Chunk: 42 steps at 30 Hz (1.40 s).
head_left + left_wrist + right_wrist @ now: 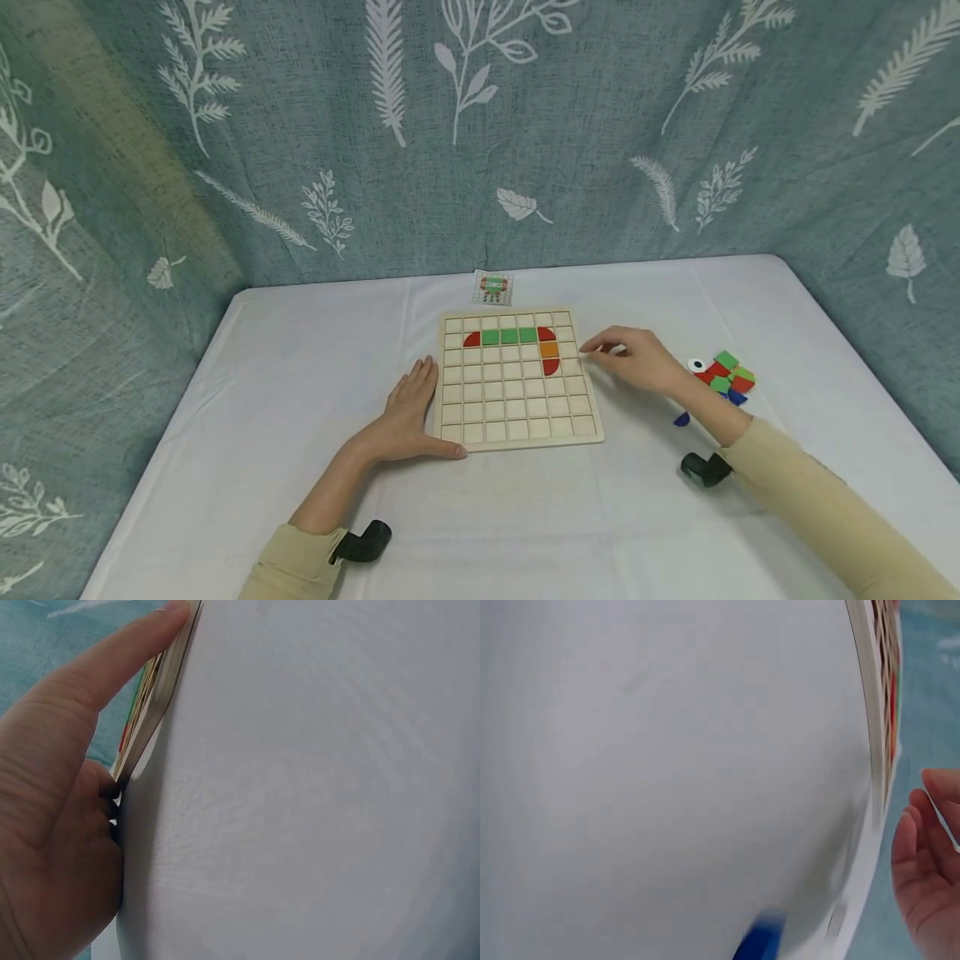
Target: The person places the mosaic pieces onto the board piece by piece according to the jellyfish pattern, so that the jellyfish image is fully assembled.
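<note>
A blue-grey curtain printed with white leaves and ferns hangs behind and beside a tabletop [300,400] covered in a white cloth. On it, near the middle, lies a square pale wooden grid board [517,379]. In the board's second row sit a red quarter-round piece [472,339], three green square tiles [509,336] and another red curved piece [546,333]; below that one come an orange square tile [549,350] and a further red curved piece [551,366]. Just beyond the board's far edge lies a small pattern card [493,287] showing a green and red figure.

The left hand [408,412] lies flat on the cloth with straight fingers along the board's left edge, thumb against its near left corner. The right hand [633,358] hovers at the board's right edge, fingers loosely bent, fingertips near the row with the lower red piece; whether it pinches anything cannot be told. To its right, a little apart, sits a loose heap of green, red and blue wooden pieces [726,377].
</note>
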Each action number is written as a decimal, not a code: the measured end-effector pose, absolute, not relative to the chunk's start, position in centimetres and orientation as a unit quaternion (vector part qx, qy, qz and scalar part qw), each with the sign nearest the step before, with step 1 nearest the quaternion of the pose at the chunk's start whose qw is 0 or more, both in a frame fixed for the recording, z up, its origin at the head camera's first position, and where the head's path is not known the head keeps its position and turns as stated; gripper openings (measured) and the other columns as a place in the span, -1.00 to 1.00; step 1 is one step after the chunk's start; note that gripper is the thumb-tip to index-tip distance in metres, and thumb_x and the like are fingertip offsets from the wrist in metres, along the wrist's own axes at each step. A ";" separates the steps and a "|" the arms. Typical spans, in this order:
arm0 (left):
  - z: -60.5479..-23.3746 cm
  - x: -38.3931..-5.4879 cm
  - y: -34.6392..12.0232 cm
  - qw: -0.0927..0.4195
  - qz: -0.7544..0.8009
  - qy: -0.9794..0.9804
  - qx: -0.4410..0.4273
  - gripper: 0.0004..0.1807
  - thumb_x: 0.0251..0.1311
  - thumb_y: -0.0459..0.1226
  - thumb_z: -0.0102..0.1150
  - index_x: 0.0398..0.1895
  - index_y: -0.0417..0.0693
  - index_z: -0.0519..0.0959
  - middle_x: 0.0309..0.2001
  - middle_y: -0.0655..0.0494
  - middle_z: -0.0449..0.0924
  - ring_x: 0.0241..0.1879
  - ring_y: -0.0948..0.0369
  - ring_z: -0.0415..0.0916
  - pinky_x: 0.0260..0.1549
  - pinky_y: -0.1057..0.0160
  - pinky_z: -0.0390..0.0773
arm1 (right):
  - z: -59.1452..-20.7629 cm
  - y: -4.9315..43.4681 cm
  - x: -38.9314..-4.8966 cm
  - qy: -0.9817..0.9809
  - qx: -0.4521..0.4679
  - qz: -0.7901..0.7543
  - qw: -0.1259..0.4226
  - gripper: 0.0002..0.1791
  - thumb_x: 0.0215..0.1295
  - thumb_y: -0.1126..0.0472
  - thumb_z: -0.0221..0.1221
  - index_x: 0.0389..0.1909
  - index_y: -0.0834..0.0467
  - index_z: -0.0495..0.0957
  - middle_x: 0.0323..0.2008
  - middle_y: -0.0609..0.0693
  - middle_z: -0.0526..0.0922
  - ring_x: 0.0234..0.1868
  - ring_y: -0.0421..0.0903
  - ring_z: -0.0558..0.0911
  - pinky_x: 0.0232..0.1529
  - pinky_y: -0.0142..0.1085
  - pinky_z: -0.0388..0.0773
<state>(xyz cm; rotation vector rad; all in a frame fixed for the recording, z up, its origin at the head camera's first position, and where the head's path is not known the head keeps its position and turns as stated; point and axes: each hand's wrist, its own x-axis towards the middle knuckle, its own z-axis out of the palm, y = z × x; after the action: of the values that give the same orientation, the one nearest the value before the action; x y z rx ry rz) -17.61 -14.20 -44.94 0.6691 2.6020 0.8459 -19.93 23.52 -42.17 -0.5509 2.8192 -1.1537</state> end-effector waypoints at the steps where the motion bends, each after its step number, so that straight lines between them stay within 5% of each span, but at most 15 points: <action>1: -45.0 -17.6 -14.2 0.162 0.297 0.912 0.233 0.49 -0.18 0.18 0.50 0.50 -0.38 -0.33 0.53 -0.23 -0.44 0.51 -0.05 -0.52 0.41 -0.12 -0.37 | -42.1 24.3 -19.7 0.914 -0.168 -0.369 0.022 -0.80 0.39 0.23 0.17 -0.06 0.13 0.69 -0.11 0.02 0.68 -0.11 -0.04 0.60 -0.15 -0.15 0.58; 8: -45.0 -17.5 -14.4 0.160 0.306 0.910 0.231 0.50 -0.19 0.19 0.49 0.50 -0.39 -0.34 0.53 -0.25 -0.45 0.51 -0.07 -0.53 0.40 -0.14 -0.38 | -41.8 30.3 -17.6 0.934 -0.117 -0.336 0.022 -0.74 0.43 0.13 0.14 -0.03 0.16 0.67 -0.04 0.13 0.67 -0.06 0.09 0.62 -0.20 -0.17 0.57; 19: -45.0 -17.3 -14.5 0.156 0.308 0.911 0.224 0.49 -0.19 0.18 0.50 0.51 -0.37 -0.32 0.53 -0.23 -0.43 0.51 -0.07 -0.52 0.40 -0.16 -0.36 | -40.9 35.8 -14.4 0.961 -0.037 -0.270 0.037 -0.76 0.30 0.21 0.25 -0.11 0.28 0.66 -0.24 0.12 0.68 -0.19 0.08 0.57 -0.25 -0.14 0.53; 29: -45.2 -17.3 -14.4 0.153 0.305 0.913 0.224 0.49 -0.20 0.19 0.50 0.51 -0.37 -0.32 0.54 -0.23 -0.42 0.51 -0.07 -0.51 0.39 -0.17 -0.34 | -41.5 37.8 -14.1 0.968 0.004 -0.252 0.020 -0.60 0.28 0.16 0.27 0.02 0.36 0.57 -0.08 0.36 0.56 -0.09 0.26 0.50 -0.26 0.01 0.55; 42: -45.1 -17.5 -13.8 0.155 0.307 0.911 0.226 0.49 -0.19 0.20 0.49 0.51 -0.34 -0.32 0.54 -0.21 -0.43 0.51 -0.06 -0.52 0.39 -0.17 -0.35 | -42.2 37.3 -15.7 0.959 0.023 -0.281 0.025 -0.57 0.37 0.16 0.19 0.11 0.38 0.50 -0.11 0.33 0.58 -0.13 0.17 0.52 -0.19 -0.07 0.54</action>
<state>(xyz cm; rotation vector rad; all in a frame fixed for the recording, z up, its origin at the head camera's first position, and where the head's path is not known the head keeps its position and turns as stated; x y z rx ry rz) -17.49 -13.81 -45.13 0.6482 2.6096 0.8807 -15.65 37.30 -42.24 0.0720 2.9661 -0.8677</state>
